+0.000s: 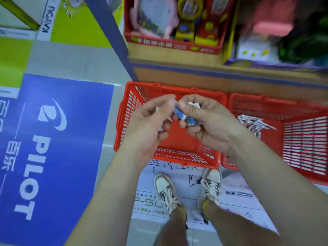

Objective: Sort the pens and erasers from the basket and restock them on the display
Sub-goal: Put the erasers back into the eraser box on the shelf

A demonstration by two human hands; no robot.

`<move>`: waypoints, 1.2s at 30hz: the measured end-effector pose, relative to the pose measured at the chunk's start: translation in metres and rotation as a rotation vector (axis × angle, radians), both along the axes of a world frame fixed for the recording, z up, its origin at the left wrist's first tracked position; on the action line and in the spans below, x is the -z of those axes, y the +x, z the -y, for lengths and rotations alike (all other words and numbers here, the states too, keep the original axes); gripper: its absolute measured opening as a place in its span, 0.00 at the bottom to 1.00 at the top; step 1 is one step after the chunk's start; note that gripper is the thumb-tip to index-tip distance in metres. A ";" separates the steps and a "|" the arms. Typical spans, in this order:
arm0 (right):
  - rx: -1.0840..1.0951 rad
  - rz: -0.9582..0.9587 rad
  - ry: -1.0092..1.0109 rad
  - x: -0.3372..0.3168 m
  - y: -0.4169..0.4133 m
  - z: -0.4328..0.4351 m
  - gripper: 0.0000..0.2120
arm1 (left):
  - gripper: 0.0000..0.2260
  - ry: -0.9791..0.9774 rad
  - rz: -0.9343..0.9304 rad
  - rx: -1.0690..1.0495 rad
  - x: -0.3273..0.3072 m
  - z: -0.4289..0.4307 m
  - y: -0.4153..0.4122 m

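Observation:
Both my hands are held together above a red plastic basket (127, 110) on the floor. My right hand (204, 119) grips several small erasers in blue and white sleeves (179, 112) between thumb and fingers. My left hand (150, 118) meets them from the left, its thumb and forefinger pinching the top end of one blue eraser; a small white piece shows under its curled fingers. The basket's red bottom shows bare below my hands. A second red basket (301, 139) stands to the right with several white pens (253, 123) lying in it.
A wooden shelf edge (213, 75) with a blue upright runs behind the baskets. On it stands a red crate of toys (170, 45) and boxed goods to the right. A blue PILOT floor sign (53, 148) lies at left. My shoes (166, 190) stand just before the baskets.

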State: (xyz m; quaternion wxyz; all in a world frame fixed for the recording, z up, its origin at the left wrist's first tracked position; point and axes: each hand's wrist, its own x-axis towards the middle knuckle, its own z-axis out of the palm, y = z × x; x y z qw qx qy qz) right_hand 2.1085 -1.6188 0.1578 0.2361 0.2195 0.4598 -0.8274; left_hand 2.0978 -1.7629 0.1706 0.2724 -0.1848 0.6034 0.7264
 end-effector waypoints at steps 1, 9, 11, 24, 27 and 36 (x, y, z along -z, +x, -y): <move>-0.003 -0.018 0.034 -0.021 0.002 -0.003 0.07 | 0.14 -0.031 -0.035 0.039 -0.020 -0.003 0.003; 0.015 -0.102 0.184 -0.162 0.021 -0.061 0.06 | 0.08 0.012 -0.212 0.119 -0.149 -0.045 0.002; 0.036 -0.130 0.177 -0.182 0.025 -0.079 0.09 | 0.08 0.027 -0.264 0.154 -0.172 -0.067 0.003; 0.259 -0.187 0.241 -0.266 0.091 -0.288 0.12 | 0.22 -0.119 -0.519 0.422 -0.253 -0.287 0.053; 0.373 -0.176 0.300 -0.283 0.103 -0.344 0.13 | 0.18 -0.085 -0.519 0.416 -0.267 -0.345 0.059; 0.448 -0.322 0.604 -0.309 0.115 -0.449 0.12 | 0.02 -0.146 -0.511 0.368 -0.296 -0.462 0.054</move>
